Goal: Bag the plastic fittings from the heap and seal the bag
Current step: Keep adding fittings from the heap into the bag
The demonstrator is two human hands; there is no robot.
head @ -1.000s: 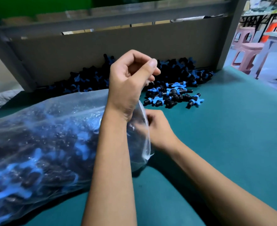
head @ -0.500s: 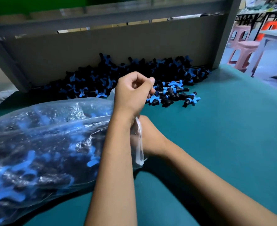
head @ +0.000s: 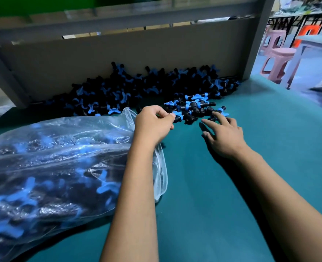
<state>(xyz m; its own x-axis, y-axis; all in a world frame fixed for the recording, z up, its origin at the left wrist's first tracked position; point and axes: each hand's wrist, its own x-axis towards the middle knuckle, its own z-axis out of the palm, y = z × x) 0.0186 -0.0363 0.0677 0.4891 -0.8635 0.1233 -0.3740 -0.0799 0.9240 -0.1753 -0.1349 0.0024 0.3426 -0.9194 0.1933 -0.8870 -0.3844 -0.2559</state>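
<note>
A big clear plastic bag [head: 52, 167], stuffed with black and blue plastic fittings, lies on its side at the left with its open mouth toward the middle. A long heap of the same fittings [head: 137, 87] is piled along the back board. In front of it sits a small loose cluster [head: 194, 108]. My left hand [head: 152, 125] is at the cluster's left edge, just past the bag mouth, fingers curled, thumb and forefinger pinching a fitting. My right hand [head: 222, 135] is flat and spread, its fingertips touching the fittings at the cluster's right edge.
The work surface is a teal table mat [head: 232, 186]. A grey board [head: 118, 53] and a grey post [head: 256, 38] close off the back. Pink stools [head: 277, 59] and another table stand beyond the right edge.
My right hand let go of the bag mouth and moved forward to the loose cluster, fingers spread. My left hand came down from above the bag to the cluster's left edge.
</note>
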